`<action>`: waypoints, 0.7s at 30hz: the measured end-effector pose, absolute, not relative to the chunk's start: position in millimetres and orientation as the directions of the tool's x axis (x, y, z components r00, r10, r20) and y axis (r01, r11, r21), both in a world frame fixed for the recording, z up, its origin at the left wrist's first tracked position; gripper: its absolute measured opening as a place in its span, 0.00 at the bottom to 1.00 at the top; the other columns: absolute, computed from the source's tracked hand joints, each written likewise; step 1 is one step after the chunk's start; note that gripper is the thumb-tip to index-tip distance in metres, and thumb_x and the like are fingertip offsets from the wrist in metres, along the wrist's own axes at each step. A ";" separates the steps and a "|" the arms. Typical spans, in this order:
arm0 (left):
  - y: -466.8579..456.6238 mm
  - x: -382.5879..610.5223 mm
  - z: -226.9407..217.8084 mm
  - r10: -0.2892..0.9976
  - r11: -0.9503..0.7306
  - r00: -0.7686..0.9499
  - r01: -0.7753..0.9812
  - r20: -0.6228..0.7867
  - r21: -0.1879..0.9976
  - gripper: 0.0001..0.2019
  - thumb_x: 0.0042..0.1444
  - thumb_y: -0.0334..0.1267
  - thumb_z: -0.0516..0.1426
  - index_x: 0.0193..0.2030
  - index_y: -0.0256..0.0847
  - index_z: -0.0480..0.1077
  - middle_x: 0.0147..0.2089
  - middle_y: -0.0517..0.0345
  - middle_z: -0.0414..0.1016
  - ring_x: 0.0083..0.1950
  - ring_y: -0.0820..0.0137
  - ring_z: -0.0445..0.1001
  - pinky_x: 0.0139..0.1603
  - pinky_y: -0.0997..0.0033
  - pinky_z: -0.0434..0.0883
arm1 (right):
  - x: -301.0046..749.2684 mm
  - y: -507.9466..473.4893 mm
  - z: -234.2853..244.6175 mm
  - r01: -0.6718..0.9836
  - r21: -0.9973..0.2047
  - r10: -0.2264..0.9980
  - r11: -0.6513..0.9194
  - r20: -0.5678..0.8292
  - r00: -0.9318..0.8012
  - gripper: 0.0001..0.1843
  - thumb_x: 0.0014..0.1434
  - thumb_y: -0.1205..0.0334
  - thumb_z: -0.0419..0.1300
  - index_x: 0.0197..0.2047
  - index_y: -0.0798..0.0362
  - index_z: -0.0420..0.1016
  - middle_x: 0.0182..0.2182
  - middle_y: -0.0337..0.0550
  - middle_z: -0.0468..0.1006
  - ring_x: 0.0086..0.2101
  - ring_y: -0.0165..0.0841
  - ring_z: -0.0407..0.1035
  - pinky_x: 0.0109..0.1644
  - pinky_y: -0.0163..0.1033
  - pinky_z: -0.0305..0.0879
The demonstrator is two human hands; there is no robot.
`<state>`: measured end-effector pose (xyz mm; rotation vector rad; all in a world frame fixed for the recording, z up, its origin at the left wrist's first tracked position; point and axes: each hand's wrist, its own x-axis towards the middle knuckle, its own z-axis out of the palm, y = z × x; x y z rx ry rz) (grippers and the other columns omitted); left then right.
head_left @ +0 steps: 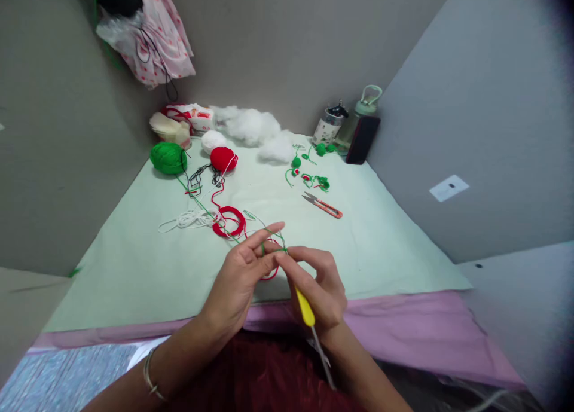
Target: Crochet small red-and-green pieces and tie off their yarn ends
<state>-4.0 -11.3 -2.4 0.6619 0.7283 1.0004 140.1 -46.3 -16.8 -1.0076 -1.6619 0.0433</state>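
My left hand (244,271) pinches a strand of green yarn (269,240) looped over its forefinger, with red yarn below the fingers. My right hand (320,286) grips a crochet hook with a yellow handle (305,307), its tip meeting the green loop at my left fingers. The green strand runs back across the pale green table cover (381,244) to a green yarn ball (168,158). A red yarn ball (223,159) and a white yarn ball (213,140) lie nearby, with loose red coils (229,220) and a white yarn tangle (188,219).
Orange-handled snips (323,206) lie right of centre. Small green crocheted pieces (314,173) and white stuffing (258,128) sit further back. A jar (327,125), a bottle (359,119) and a dark phone (362,140) stand at the back right. A bag hangs on the wall (152,35).
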 end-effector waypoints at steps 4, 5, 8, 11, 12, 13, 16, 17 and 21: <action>-8.2 -8.1 -1.0 0.867 0.471 0.420 -0.521 -0.267 0.711 0.23 0.52 0.38 0.69 0.56 0.44 0.78 0.32 0.63 0.69 0.31 0.80 0.63 0.40 0.78 0.65 | 144.2 -42.0 -11.1 0.303 -0.772 0.755 0.558 0.624 0.200 0.14 0.66 0.73 0.57 0.46 0.48 0.81 0.34 0.41 0.78 0.33 0.31 0.73 0.37 0.39 0.72; -8.6 -8.1 -0.5 0.901 0.409 0.361 -0.528 -0.239 0.744 0.23 0.52 0.36 0.69 0.56 0.45 0.78 0.33 0.63 0.70 0.32 0.79 0.64 0.41 0.79 0.65 | 143.9 -40.4 -10.4 0.197 -0.830 0.798 0.521 0.556 0.233 0.14 0.67 0.72 0.56 0.45 0.47 0.80 0.32 0.40 0.76 0.30 0.30 0.72 0.35 0.39 0.71; -12.6 -4.4 0.3 0.968 0.223 0.219 -0.507 -0.126 0.833 0.26 0.52 0.34 0.69 0.59 0.50 0.76 0.36 0.63 0.73 0.39 0.77 0.68 0.44 0.80 0.65 | 139.4 -37.9 -13.0 0.171 -0.842 0.816 0.512 0.539 0.211 0.14 0.67 0.71 0.57 0.45 0.46 0.81 0.35 0.40 0.76 0.30 0.30 0.72 0.35 0.39 0.71; -14.7 -2.3 0.3 0.920 0.354 0.345 -0.531 -0.185 0.770 0.28 0.54 0.37 0.68 0.62 0.49 0.73 0.38 0.60 0.75 0.40 0.75 0.70 0.46 0.76 0.67 | 136.0 -39.0 -17.4 0.451 -0.638 0.659 0.624 0.740 0.135 0.18 0.61 0.77 0.62 0.47 0.45 0.82 0.41 0.44 0.78 0.40 0.34 0.74 0.41 0.40 0.71; -14.1 -3.2 0.5 0.884 0.432 0.406 -0.525 -0.231 0.733 0.27 0.54 0.37 0.68 0.61 0.46 0.74 0.37 0.59 0.74 0.40 0.74 0.71 0.46 0.75 0.68 | 136.3 -39.4 -17.4 0.479 -0.604 0.634 0.637 0.764 0.120 0.19 0.61 0.77 0.61 0.48 0.45 0.82 0.41 0.44 0.78 0.40 0.34 0.74 0.42 0.40 0.71; -12.9 -4.7 0.9 0.863 0.475 0.433 -0.522 -0.261 0.709 0.26 0.53 0.38 0.69 0.60 0.44 0.76 0.37 0.59 0.74 0.39 0.75 0.70 0.46 0.75 0.68 | 137.2 -39.5 -16.4 0.454 -0.633 0.651 0.627 0.746 0.139 0.18 0.62 0.77 0.61 0.48 0.46 0.82 0.39 0.44 0.79 0.39 0.34 0.74 0.41 0.40 0.70; -10.0 -8.9 2.9 0.907 0.402 0.346 -0.538 -0.240 0.741 0.22 0.52 0.37 0.69 0.56 0.43 0.78 0.37 0.59 0.74 0.39 0.76 0.69 0.47 0.77 0.68 | 140.4 -37.0 -10.1 0.192 -0.806 0.757 0.560 0.592 0.277 0.13 0.66 0.72 0.58 0.44 0.46 0.82 0.33 0.40 0.77 0.32 0.31 0.70 0.36 0.39 0.67; -10.1 -9.2 3.7 0.929 0.347 0.305 -0.527 -0.209 0.776 0.22 0.52 0.36 0.69 0.56 0.45 0.78 0.37 0.61 0.73 0.39 0.77 0.69 0.46 0.78 0.67 | 140.8 -35.4 -8.0 0.102 -0.833 0.785 0.544 0.548 0.289 0.12 0.66 0.70 0.58 0.42 0.46 0.82 0.33 0.40 0.77 0.31 0.30 0.69 0.35 0.38 0.67; -14.4 -4.7 4.9 0.943 0.262 0.308 -0.464 -0.124 0.846 0.24 0.53 0.36 0.68 0.58 0.51 0.76 0.38 0.61 0.75 0.41 0.75 0.70 0.43 0.77 0.67 | 138.1 -30.0 -6.2 0.003 -0.879 0.861 0.477 0.469 0.196 0.10 0.66 0.68 0.59 0.43 0.47 0.83 0.36 0.41 0.80 0.33 0.31 0.71 0.35 0.38 0.69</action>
